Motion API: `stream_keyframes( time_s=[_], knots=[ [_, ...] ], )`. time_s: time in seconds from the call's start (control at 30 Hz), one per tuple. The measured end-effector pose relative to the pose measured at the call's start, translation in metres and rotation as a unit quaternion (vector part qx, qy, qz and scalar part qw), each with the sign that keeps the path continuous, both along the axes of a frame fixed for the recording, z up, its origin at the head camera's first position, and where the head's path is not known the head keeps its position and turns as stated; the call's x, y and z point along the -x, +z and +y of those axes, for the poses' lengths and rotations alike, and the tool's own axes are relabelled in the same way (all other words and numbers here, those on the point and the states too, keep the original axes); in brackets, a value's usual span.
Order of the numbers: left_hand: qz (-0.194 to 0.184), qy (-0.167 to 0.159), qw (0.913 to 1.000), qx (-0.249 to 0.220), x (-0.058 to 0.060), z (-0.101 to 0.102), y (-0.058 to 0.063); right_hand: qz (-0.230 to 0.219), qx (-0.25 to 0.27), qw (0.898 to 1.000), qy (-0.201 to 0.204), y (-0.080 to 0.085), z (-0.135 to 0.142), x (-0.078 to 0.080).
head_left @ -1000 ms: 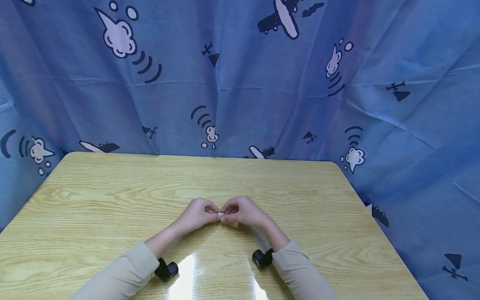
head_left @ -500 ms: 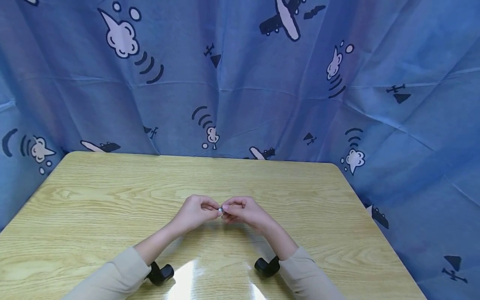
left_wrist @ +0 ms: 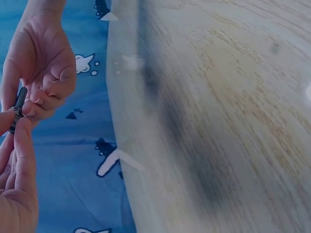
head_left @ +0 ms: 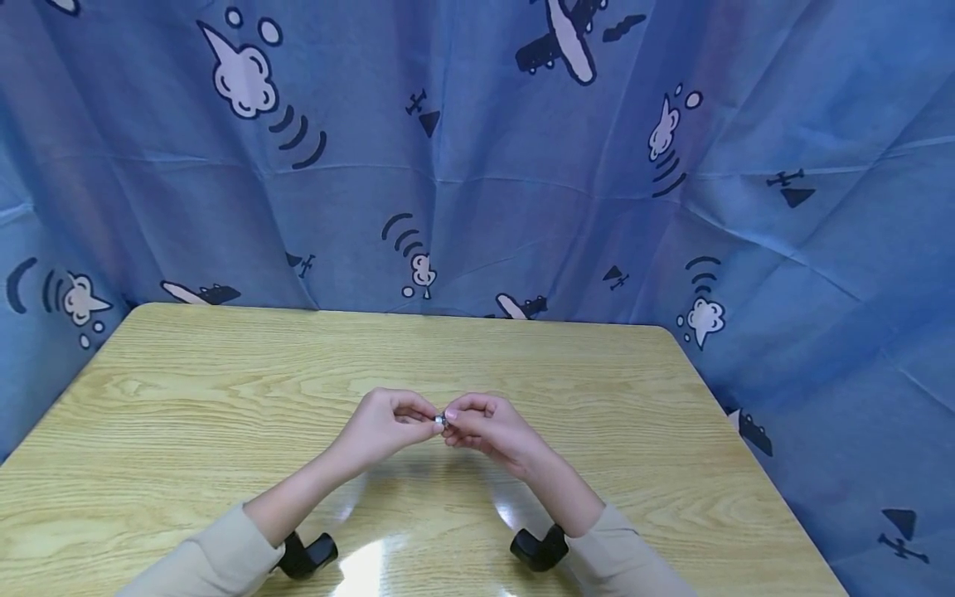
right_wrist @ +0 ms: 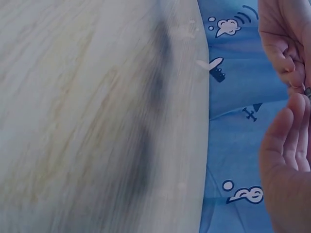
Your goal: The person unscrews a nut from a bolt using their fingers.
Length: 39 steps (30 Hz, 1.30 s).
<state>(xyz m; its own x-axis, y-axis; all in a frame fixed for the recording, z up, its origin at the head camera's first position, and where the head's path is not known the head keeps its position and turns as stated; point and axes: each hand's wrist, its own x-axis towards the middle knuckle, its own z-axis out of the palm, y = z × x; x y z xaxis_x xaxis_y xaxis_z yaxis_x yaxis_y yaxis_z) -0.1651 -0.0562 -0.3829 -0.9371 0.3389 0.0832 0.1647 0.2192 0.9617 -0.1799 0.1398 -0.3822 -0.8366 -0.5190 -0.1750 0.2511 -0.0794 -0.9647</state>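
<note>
small metal fastener (head_left: 440,420) sits between the fingertips of both hands, raised off the wooden table (head_left: 298,365) near its middle. the left hand (head_left: 384,423) pinches it between thumb and fingers, and the right hand (head_left: 496,433) grips it from the other side with thumb and curled fingers; fingertips rather than palms, presumably because so little of it is there to hold. from the left wrist, a dark rod (left_wrist: 21,97) stands out of a brighter banded part (left_wrist: 17,114); whether those bands are a separate piece is too small to tell. the hands meet tip to tip, likely so that each has its own end and one can steady while the other turns or shifts. being held up from the surface seems to leave the lower fingers room, and the wrists angle inward so that knuckles stay apart.
</note>
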Motion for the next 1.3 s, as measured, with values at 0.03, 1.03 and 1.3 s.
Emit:
stream_keyframes(
  time_s=[0.03, 1.03, 1.3],
  knots=[
    [0.0, -0.001, 1.0, -0.001, -0.001, 0.0, 0.002, 0.002, 0.002, 1.0, 0.001, 0.001, 0.0, -0.001],
    [0.022, -0.008, 0.9993, -0.028, -0.022, -0.007, 0.014, 0.073, -0.015, 0.997, 0.01, 0.018, -0.005, -0.02],
    [0.01, 0.008, 0.9992, -0.037, -0.024, -0.008, 0.014, 0.079, -0.027, 0.997, 0.0, 0.022, -0.006, -0.022]
  ],
)
